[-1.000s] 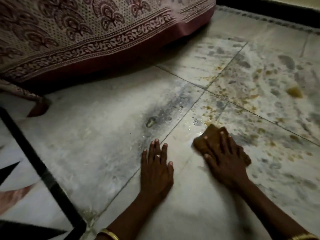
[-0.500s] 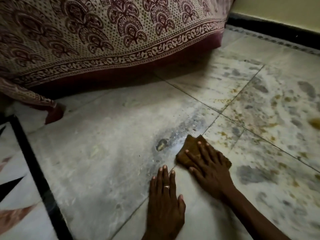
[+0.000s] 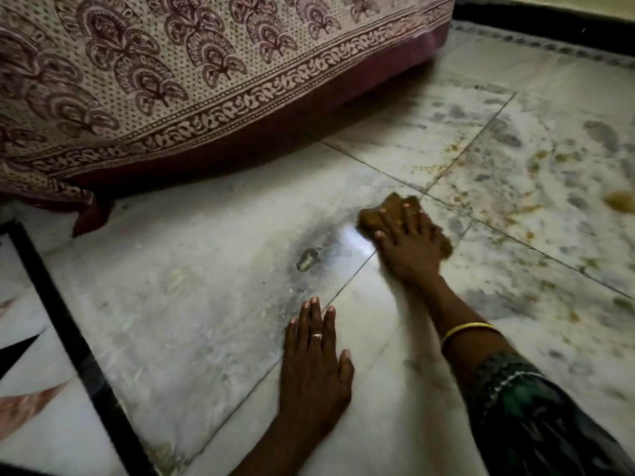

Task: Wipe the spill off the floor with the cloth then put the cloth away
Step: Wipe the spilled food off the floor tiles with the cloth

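The fingers (image 3: 409,214) of the right hand (image 3: 410,245) lie spread and flat, pressing down on a brown cloth (image 3: 372,219) bunched beneath them; they are not curled round it but pin it to the floor (image 3: 213,304) under the palm. The cloth sits on the pale marble near where four tiles meet, its left edge poking out past the fingertips and a fringe showing at the right of the hand. The blur there suggests a wiping stroke under way.

The left hand (image 3: 314,369) is planted flat nearer the person, fingers close together and holding nothing, a ring (image 3: 316,336) on one finger; it looks like a prop for the body's weight. A gold bangle (image 3: 467,329) circles the right wrist, above a dark patterned sleeve (image 3: 536,424).

The cloth looks soft, light and limp, probably damp, so it should fold and drag easily under a flat palm. To lift it, pinching the loose left edge or gathering the whole wad in a fist would serve; it may drip.

Counting: one cloth, two hands, one ring, one bangle. A wet sheen (image 3: 354,240) lies just left of the cloth, with one small dark blotch (image 3: 308,259) beyond it. Yellowish specks (image 3: 508,201) scatter over the tiles to the right, too many to count, and one larger yellow patch (image 3: 618,201) lies at the far right edge, well apart from the cloth, so much wiping seems left. A printed bedcover (image 3: 178,80) hangs behind.
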A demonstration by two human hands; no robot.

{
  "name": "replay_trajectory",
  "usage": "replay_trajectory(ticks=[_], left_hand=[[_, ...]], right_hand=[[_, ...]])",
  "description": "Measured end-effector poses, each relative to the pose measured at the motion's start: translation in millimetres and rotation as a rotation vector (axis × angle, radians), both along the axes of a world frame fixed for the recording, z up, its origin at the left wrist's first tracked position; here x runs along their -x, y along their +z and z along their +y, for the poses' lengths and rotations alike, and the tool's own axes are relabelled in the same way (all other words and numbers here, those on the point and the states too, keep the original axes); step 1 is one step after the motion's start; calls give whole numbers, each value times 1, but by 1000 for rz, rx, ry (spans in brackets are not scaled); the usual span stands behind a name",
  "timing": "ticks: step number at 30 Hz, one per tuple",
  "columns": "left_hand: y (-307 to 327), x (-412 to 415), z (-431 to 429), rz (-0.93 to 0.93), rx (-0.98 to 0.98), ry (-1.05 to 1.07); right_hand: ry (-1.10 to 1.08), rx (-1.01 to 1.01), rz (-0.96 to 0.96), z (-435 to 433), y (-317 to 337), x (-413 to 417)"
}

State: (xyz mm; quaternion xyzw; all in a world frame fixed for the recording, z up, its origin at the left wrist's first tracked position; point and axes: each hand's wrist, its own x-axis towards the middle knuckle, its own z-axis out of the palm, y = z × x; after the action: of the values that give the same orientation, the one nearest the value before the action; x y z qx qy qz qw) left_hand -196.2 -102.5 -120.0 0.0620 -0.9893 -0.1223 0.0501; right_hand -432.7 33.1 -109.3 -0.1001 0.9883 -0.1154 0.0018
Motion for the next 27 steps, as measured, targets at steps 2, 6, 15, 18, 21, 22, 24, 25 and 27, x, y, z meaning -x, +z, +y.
replay_trajectory(ticks=[2, 6, 15, 18, 21, 22, 24, 25, 27], left_hand=[[-2, 0, 1, 14, 3, -9], [-4, 9, 11, -1, -1, 50], [-5, 69, 88, -38, -2, -17], [-5, 65, 79, -4, 8, -65], [-4, 67, 79, 3, -13, -54], [-2, 66, 80, -4, -18, -51], [2, 65, 80, -22, -13, -52], [3, 64, 80, -49, -10, -54], [2, 63, 78, -73, -33, -66]], right_hand=[[-164, 2, -37, 56, 3, -12], [-343, 48, -6, 97, 6, -89], [-17, -73, 21, 93, 8, -131], [-253, -32, -33, 142, 8, -133], [-401, -13, -90, 169, 8, -166], [-431, -20, -97, 167, 8, -182], [-438, -37, -114, 147, 7, -211], [-415, -39, -123, 132, 7, -222], [-339, -46, -157, 104, 9, -238]])
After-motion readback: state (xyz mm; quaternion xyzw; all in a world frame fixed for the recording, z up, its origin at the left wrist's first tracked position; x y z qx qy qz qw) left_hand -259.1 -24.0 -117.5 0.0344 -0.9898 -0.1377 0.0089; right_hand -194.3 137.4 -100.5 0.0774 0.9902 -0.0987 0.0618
